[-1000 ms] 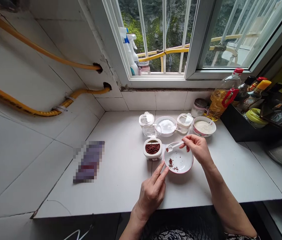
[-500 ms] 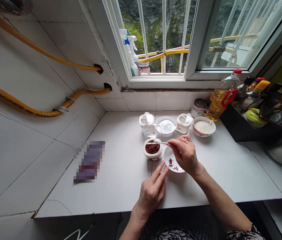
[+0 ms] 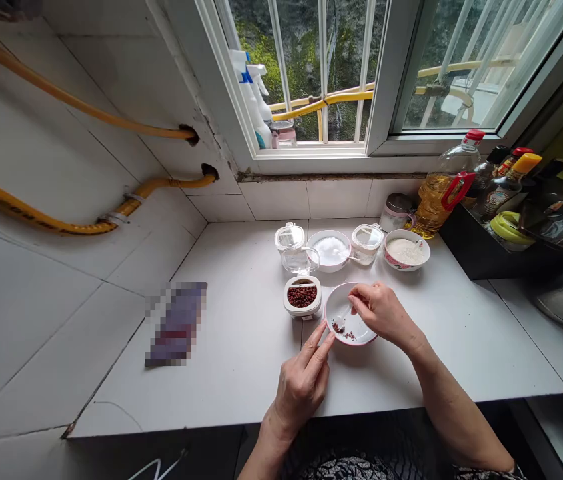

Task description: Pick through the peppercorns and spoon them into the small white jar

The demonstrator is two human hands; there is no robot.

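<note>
Below a right hand [image 3: 378, 311] pinching a likely light spoon [image 3: 343, 321], surest by its handle [image 3: 347, 309], an unclenched left hand [image 3: 304, 379] touches a bowl [image 3: 360, 333].

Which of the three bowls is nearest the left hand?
The front bowl, by the left hand, with red bits inside; the plain bowl and flowered bowl behind hold whitish stuff.

I am noting a black top [image 3: 361, 435]; its front is showing texture, lacy or wrinkled (cannot tell), and lower down is turning to black-and-white print. The right sleeve [image 3: 486, 472] is carrying similar print, leaving the forearm [image 3: 454, 400] bare. Left hand [image 3: 304, 377], right hand [image 3: 388, 315]: also going bare.
</note>
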